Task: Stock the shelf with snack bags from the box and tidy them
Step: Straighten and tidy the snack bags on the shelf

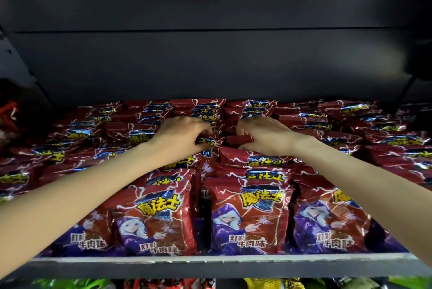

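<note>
Rows of red snack bags (pixel 247 214) with a purple-robed cartoon figure and yellow lettering stand upright, filling the dark shelf (pixel 222 263) from front to back. Both my arms reach over the front rows to the middle of the shelf. My left hand (pixel 180 135) pinches the top edge of a bag (pixel 207 142) in the left-centre row. My right hand (pixel 264 135) grips the folded top of a red bag (pixel 239 140) in the neighbouring row. The two hands are close together with a small gap between them. The box is not in view.
The shelf's dark back wall (pixel 210 59) rises behind the bags, with the underside of another shelf above. Other packets in green, yellow and red (pixel 261 284) show on the level below. Orange-red packaging (pixel 9 113) sits at the far left.
</note>
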`<state>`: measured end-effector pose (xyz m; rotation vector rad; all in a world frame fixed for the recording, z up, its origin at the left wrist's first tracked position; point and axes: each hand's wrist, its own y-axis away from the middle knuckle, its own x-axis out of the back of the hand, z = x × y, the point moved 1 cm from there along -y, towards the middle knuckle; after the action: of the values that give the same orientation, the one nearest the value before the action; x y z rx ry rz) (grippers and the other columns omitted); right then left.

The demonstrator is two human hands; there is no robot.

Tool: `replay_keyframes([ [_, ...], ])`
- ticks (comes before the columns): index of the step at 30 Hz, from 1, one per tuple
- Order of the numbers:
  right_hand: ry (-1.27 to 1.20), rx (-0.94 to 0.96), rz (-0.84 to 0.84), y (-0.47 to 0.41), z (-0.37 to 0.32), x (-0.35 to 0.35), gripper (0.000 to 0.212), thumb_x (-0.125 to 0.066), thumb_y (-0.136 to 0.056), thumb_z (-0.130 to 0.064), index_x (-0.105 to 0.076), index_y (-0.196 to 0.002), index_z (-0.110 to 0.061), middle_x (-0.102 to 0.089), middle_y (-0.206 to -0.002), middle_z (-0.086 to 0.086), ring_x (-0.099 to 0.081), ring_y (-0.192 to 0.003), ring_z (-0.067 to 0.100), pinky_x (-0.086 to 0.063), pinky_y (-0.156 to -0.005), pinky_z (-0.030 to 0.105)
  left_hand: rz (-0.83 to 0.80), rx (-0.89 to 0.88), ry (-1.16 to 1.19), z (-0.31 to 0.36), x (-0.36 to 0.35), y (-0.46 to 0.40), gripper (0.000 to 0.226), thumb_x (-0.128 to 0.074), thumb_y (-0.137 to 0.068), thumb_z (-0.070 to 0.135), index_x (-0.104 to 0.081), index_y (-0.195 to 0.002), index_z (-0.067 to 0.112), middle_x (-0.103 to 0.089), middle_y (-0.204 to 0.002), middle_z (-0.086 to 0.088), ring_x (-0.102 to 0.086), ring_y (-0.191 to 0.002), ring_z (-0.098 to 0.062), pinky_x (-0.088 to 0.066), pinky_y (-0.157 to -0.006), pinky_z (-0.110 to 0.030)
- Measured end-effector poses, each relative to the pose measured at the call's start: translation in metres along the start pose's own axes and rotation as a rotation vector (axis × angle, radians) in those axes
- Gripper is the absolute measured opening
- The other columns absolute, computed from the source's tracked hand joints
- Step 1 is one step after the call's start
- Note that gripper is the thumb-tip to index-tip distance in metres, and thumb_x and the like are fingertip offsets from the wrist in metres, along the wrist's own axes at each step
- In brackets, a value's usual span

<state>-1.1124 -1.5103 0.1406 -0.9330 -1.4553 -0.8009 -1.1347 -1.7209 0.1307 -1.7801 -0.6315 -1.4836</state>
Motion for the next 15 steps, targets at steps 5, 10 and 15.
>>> replay_keyframes([
  [5, 0.038, -0.007, -0.011, 0.0, -0.002, 0.009, 0.041, -0.065, -0.085, -0.041, -0.051, -0.118, -0.022, -0.053, -0.113, -0.006, -0.052, -0.103, 0.015, -0.042, -0.081, 0.028, -0.031, -0.027, 0.209, -0.006, 0.013, 0.002, 0.036, -0.064, -0.083, 0.042, -0.057, -0.117, 0.033, -0.052, -0.12, 0.016, -0.053, -0.106, -0.007, -0.046, -0.084, -0.025],
  [10, -0.286, 0.135, 0.083, -0.012, -0.011, 0.037, 0.027, -0.067, -0.085, -0.033, -0.061, -0.11, -0.025, -0.058, -0.104, -0.01, -0.056, -0.09, 0.004, -0.047, -0.079, 0.02, 0.069, 0.036, 0.322, -0.051, 0.059, 0.038, 0.019, -0.064, -0.084, 0.03, -0.066, -0.103, 0.032, -0.064, -0.099, 0.019, -0.06, -0.091, 0.001, -0.049, -0.087, -0.028],
  [15, -0.141, 0.337, 0.071, -0.04, -0.063, 0.028, 0.024, -0.059, -0.091, -0.031, -0.059, -0.115, -0.026, -0.058, -0.108, -0.012, -0.053, -0.088, 0.003, -0.047, -0.079, 0.025, -0.046, 0.192, 0.17, -0.108, 0.063, 0.09, 0.016, -0.063, -0.085, 0.032, -0.065, -0.1, 0.036, -0.062, -0.098, 0.019, -0.059, -0.085, 0.003, -0.052, -0.083, -0.033],
])
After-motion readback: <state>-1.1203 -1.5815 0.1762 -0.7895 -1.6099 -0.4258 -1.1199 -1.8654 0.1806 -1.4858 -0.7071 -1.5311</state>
